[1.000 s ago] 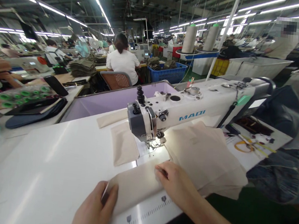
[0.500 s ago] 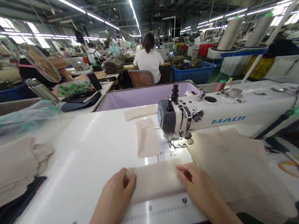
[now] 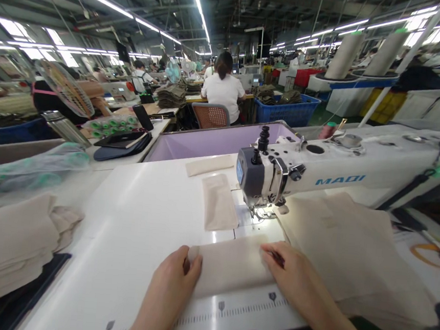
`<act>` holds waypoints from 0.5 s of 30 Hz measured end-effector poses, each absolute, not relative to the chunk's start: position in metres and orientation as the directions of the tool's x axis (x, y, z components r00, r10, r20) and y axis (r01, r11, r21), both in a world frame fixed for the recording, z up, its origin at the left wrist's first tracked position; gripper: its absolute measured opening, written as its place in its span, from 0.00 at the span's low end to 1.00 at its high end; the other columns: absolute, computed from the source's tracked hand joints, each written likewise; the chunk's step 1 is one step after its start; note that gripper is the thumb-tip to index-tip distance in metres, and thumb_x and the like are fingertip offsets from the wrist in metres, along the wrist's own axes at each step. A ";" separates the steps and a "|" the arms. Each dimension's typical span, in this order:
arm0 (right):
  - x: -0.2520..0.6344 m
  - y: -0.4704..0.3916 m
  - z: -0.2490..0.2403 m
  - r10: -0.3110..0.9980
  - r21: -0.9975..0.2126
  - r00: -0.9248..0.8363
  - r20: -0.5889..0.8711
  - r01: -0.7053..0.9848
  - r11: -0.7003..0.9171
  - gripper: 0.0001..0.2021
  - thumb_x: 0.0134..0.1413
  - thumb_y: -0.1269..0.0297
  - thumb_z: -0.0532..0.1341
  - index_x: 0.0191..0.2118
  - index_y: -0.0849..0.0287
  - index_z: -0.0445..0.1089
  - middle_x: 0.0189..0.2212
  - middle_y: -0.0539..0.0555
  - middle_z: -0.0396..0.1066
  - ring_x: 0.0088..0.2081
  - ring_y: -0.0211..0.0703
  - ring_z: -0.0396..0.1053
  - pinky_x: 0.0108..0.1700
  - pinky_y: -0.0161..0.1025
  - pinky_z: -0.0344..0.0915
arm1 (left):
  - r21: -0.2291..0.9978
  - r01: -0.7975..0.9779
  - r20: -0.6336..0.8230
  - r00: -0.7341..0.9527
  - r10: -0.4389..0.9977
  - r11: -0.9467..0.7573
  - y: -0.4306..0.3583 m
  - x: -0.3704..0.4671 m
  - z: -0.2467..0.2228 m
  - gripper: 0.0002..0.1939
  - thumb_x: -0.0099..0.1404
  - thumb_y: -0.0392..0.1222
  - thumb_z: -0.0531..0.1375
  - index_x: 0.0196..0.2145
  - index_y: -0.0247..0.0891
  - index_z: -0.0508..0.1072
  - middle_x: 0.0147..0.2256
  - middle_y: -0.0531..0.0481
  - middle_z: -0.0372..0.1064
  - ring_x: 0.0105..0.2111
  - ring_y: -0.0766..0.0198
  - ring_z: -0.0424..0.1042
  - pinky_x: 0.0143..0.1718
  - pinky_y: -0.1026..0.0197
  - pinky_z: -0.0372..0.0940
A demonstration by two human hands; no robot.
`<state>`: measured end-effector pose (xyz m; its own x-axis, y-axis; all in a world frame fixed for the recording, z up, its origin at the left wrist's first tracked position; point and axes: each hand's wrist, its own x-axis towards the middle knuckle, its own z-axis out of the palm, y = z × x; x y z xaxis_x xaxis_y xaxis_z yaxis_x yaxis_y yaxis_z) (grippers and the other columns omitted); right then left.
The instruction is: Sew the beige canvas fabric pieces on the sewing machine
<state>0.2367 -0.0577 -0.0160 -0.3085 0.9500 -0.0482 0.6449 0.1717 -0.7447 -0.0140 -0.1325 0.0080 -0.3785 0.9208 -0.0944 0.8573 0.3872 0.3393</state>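
A beige fabric piece [image 3: 232, 269] lies on the white sewing table just in front of the sewing machine [image 3: 265, 179]. My left hand [image 3: 177, 279] pinches its left end between thumb and fingers. At the opposite end, my right hand [image 3: 283, 263] grips the upper right corner, fingers curled, and something small and dark shows inside them. Behind this piece, a beige pocket-shaped piece [image 3: 219, 203] rests left of the needle area. A large beige fabric panel [image 3: 340, 237] spreads to the right, partly behind my right forearm.
A narrow beige strip [image 3: 209, 166] lies farther back. Stacked beige pieces [image 3: 4, 254] sit at the left. Orange-handled scissors [image 3: 433, 254] lie at the right. Beyond the table stands a lilac bin [image 3: 206, 142], and a person in white [image 3: 222, 91] sits with their back to me.
The whole view has shifted slightly. Both hands keep the same hold on the fabric piece, which stays in place on the table.
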 end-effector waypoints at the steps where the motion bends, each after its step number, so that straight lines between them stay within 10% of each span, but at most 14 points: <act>1: 0.237 -0.058 -0.017 0.950 -0.741 -0.309 -0.042 0.648 0.178 0.14 0.62 0.59 0.53 0.35 0.55 0.76 0.35 0.55 0.78 0.37 0.48 0.75 0.39 0.40 0.66 | 0.332 0.861 -0.090 -0.377 0.922 0.385 -0.133 -0.014 0.007 0.16 0.67 0.48 0.52 0.23 0.46 0.55 0.22 0.53 0.64 0.24 0.59 0.66 0.28 0.59 0.56; 8: 0.238 -0.059 -0.013 0.921 -0.577 -0.390 -0.002 0.753 0.317 0.10 0.64 0.66 0.55 0.41 0.55 0.75 0.38 0.54 0.75 0.37 0.46 0.75 0.37 0.39 0.67 | 0.137 0.942 0.061 -0.318 0.946 0.308 -0.136 -0.014 0.000 0.09 0.71 0.44 0.53 0.37 0.38 0.71 0.36 0.44 0.75 0.31 0.54 0.74 0.30 0.55 0.65; 11: 0.244 -0.055 -0.006 0.849 -0.433 -0.528 0.033 0.758 0.488 0.09 0.61 0.72 0.58 0.42 0.56 0.74 0.50 0.56 0.72 0.40 0.45 0.74 0.38 0.38 0.67 | -0.041 0.999 0.293 0.005 0.956 0.008 -0.140 -0.018 -0.004 0.17 0.70 0.35 0.54 0.54 0.39 0.70 0.54 0.38 0.71 0.48 0.47 0.73 0.44 0.49 0.69; 15: 0.251 -0.048 0.001 0.737 -0.391 -0.676 0.027 0.671 0.630 0.10 0.57 0.77 0.59 0.42 0.57 0.71 0.52 0.54 0.72 0.45 0.46 0.73 0.42 0.37 0.67 | -0.109 0.920 0.103 0.386 0.917 -0.375 -0.134 -0.018 -0.007 0.21 0.67 0.27 0.54 0.55 0.40 0.72 0.51 0.44 0.75 0.48 0.52 0.74 0.46 0.53 0.71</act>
<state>0.2508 -0.0476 0.0012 -0.6758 0.7365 0.0273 0.6709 0.6301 -0.3910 -0.0182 -0.1341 -0.0065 0.3862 0.9166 0.1033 0.9204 -0.3755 -0.1092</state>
